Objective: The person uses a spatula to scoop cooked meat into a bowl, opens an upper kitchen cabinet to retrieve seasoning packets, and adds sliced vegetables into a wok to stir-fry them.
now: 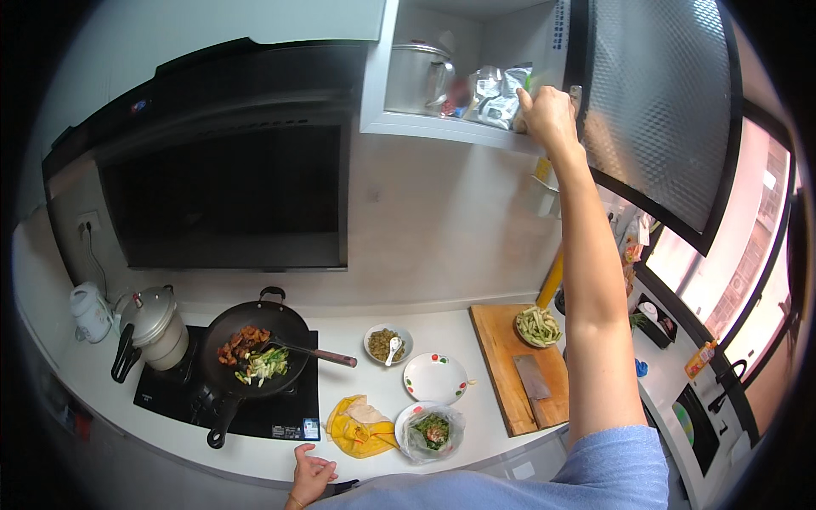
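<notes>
My right hand [549, 113] is raised into an open wall cabinet [446, 127], beside silver foil and plastic bags [500, 95]; its fingertips are hidden, so whether it grips anything does not show. A lidded steel pot [417, 76] stands to their left. Low at the counter's front edge, my left hand [312, 473] has its fingers apart and curled, holding nothing. A yellow cloth [360, 428] lies close to it. On the cooktop, a black wok [220, 325] holds browned meat pieces [242, 344] and chopped greens [266, 365], with a spatula [335, 357] resting in it.
A pressure cooker [156, 331] stands left of the wok. Right are a bowl with a spoon [394, 350], a plate [435, 379], a bagged bowl of greens [433, 433], and a cutting board [494, 357] with a cleaver [531, 377] and cut vegetables [539, 325]. The cabinet's glass door [656, 115] hangs open.
</notes>
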Tool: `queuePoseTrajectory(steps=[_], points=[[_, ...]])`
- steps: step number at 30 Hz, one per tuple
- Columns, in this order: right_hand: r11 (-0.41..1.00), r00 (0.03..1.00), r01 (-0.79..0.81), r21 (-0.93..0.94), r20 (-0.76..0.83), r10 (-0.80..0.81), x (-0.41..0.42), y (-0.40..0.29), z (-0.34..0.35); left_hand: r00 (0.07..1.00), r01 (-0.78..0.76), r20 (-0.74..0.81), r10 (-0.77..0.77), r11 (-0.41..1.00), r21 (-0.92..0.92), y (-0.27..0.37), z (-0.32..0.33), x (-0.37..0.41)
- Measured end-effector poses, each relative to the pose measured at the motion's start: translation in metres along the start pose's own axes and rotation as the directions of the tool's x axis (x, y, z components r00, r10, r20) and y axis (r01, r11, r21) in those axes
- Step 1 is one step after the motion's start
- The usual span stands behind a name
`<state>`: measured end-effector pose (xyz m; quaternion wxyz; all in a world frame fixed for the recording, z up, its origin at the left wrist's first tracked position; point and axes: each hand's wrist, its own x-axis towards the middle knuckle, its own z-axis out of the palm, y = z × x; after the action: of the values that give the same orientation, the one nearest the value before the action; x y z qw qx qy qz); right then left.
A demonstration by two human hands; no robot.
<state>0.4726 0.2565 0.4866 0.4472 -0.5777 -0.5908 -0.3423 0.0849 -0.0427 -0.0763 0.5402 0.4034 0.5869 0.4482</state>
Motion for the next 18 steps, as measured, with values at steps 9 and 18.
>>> queuePoseTrajectory(steps=[9,18], points=[[0.963,0.892,0.248,0.106,-0.413,-0.184,-0.028,-0.010,-0.058,0.997,-0.042,-0.061,0.040,0.999,-0.029,-0.017,-0.006,-0.015],[0.228,0.871,-0.268,0.936,0.336,-0.358,-0.223,-0.074,-0.041,0.786,-0.613,0.039,0.617,0.769,0.179,0.140,0.027,-0.012]])
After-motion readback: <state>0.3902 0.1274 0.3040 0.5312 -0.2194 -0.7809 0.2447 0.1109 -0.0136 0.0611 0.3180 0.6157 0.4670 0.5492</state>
